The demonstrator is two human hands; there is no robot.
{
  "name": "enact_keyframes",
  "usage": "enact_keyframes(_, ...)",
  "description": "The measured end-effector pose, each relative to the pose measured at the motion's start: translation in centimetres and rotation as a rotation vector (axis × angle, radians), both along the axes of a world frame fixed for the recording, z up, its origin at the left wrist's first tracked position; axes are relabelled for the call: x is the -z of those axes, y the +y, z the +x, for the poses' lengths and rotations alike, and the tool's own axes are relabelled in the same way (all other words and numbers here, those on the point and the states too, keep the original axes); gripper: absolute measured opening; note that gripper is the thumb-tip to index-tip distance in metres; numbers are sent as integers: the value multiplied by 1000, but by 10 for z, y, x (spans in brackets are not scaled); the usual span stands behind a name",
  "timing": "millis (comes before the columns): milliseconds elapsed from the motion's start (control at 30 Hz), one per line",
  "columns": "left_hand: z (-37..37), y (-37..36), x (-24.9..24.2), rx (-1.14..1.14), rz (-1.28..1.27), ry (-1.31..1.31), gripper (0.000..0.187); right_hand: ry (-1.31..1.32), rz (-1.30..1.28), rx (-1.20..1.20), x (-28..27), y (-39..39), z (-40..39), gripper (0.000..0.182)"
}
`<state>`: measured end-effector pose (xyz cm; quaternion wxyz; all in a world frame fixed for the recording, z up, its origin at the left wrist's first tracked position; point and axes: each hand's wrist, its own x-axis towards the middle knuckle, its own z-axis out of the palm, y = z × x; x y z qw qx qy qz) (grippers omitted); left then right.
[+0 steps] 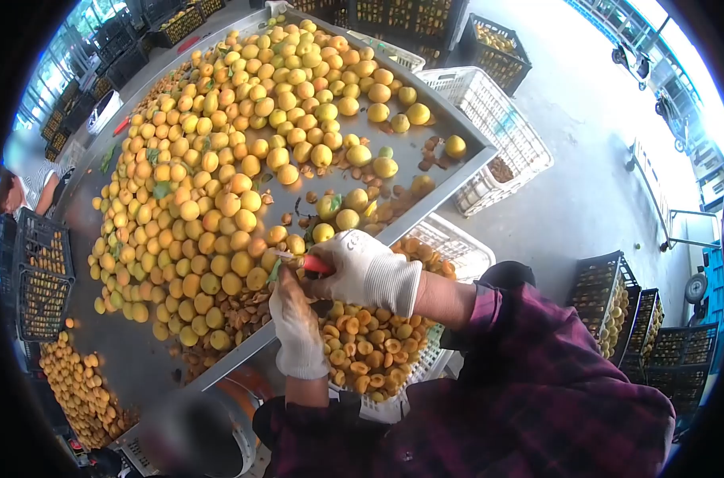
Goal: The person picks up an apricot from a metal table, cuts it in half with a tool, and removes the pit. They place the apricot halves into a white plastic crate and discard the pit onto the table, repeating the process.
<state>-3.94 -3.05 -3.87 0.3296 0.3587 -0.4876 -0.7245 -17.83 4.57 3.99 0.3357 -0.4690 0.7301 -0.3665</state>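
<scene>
Both hands wear white gloves and meet at the near edge of a metal table (430, 209) heaped with yellow-orange fruit (191, 211). My right hand (350, 264) is closed round the red handle of a small knife (318, 265), whose blade points left. Just below the blade is my left hand (293, 319), its fingers curled together; what they hold, if anything, is hidden. Beneath the hands, a white crate (435, 362) contains halved fruit (374, 350). Brown scraps (246, 315) lie on the table beside my left hand.
White crates (501, 119) stand along the table's right side. Black crates of fruit (605, 303) are at the lower right, others (43, 275) at the left, near a person in a striped top (37, 187). A round container (211, 434) sits at the bottom.
</scene>
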Motion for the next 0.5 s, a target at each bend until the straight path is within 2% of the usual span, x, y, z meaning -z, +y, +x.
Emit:
enact_keyframes(33, -1, 2, 2, 1, 2, 0, 46, 99, -72, 0, 1, 2, 3, 28)
enact_keyframes(100, 1, 7, 6, -49, 268, 310, 46, 185, -139, -2, 5, 4, 12, 26)
enact_keyframes(167, 6, 3, 30, -51, 175, 240, 44, 163, -252, 53, 5, 5, 21, 23)
enact_keyframes(233, 5, 4, 22, -45, 81, 180, 42, 167, -286, 66, 16, 5, 30, 24)
enact_keyframes(300, 8, 8, 6, 23, -36, 266, 44, 269, -400, 101, 20, 5, 36, 28)
enact_keyframes(367, 2, 7, 6, -42, 5, 334, 42, 264, -371, 65, 18, 8, 37, 32)
enact_keyframes(433, 3, -3, 10, 87, 99, 427, 39, 346, -531, 66, 21, 9, 40, 33)
enact_keyframes(467, 0, -1, 9, -2, 162, 335, 34, 382, -471, 51, 23, 7, 41, 33)
enact_keyframes(500, -4, -2, 10, -30, 168, 225, 58, 382, -543, 64, 27, 5, 41, 27)
